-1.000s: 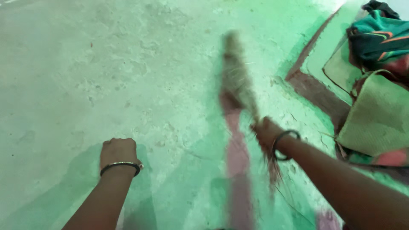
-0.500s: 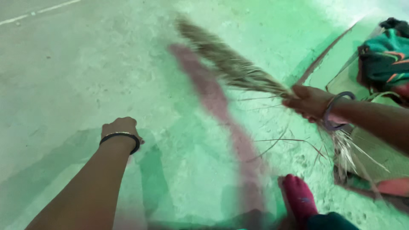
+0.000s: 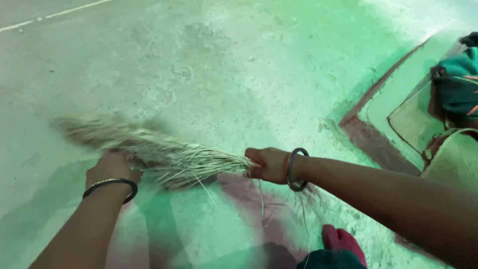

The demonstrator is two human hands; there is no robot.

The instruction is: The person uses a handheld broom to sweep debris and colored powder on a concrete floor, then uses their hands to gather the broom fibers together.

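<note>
My right hand [image 3: 266,164] grips a broom [image 3: 149,147] made of thin dry sticks, near its bound end. The bristles stretch out to the left, low over the green-lit concrete floor [image 3: 224,65], and are blurred at the tip. My left hand [image 3: 113,168] is a loose fist just below the bristles, touching or nearly touching them; I cannot tell which. Each wrist wears a dark bangle. A few loose sticks hang down under my right wrist.
A raised floor ledge [image 3: 378,129] with a dark red border runs along the right. Folded cloths and bags [image 3: 455,89] lie on it. A foot in a pink covering [image 3: 343,241] shows at the bottom edge.
The broom has swung from pointing up and away to pointing left across the floor. My right hand moved left and down with it. The bristles now lie over my left hand.
</note>
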